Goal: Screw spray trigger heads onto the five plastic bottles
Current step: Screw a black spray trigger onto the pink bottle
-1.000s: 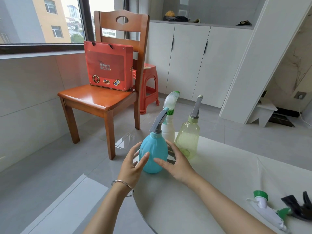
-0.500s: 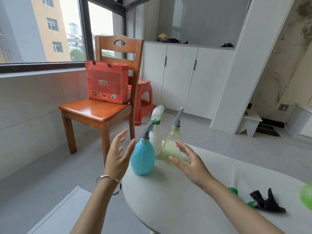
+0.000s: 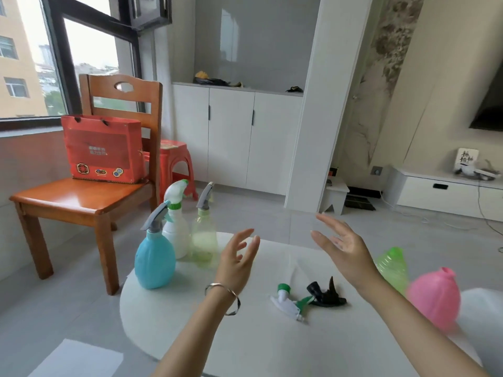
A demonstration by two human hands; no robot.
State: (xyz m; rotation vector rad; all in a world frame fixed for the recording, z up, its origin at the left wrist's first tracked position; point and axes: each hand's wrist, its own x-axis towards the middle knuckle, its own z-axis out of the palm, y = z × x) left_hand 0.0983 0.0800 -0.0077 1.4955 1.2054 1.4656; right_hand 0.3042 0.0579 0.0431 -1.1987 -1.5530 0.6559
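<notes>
Three bottles with trigger heads stand at the far left of the white table (image 3: pixel 190 317): a blue bottle (image 3: pixel 154 263), a white bottle (image 3: pixel 176 235) and a pale green bottle (image 3: pixel 203 238). At the right stand a bright green bottle (image 3: pixel 392 268) and a pink bottle (image 3: pixel 435 297), both without heads. A white-and-green trigger head (image 3: pixel 288 302) and a black trigger head (image 3: pixel 325 293) lie loose between my arms. My left hand (image 3: pixel 238 258) and my right hand (image 3: pixel 341 248) hover above the table, fingers straight, holding nothing.
A wooden chair (image 3: pixel 79 197) with a red gift bag (image 3: pixel 103 149) stands left of the table. A red plastic stool (image 3: pixel 174 164) sits behind it. White cabinets (image 3: pixel 234 140) line the back wall, and a small white step stool (image 3: pixel 334 197) is on the floor.
Both hands have let go of the blue bottle and lifted away to the right. My view has swung right, bringing the green and pink bottles into sight.
</notes>
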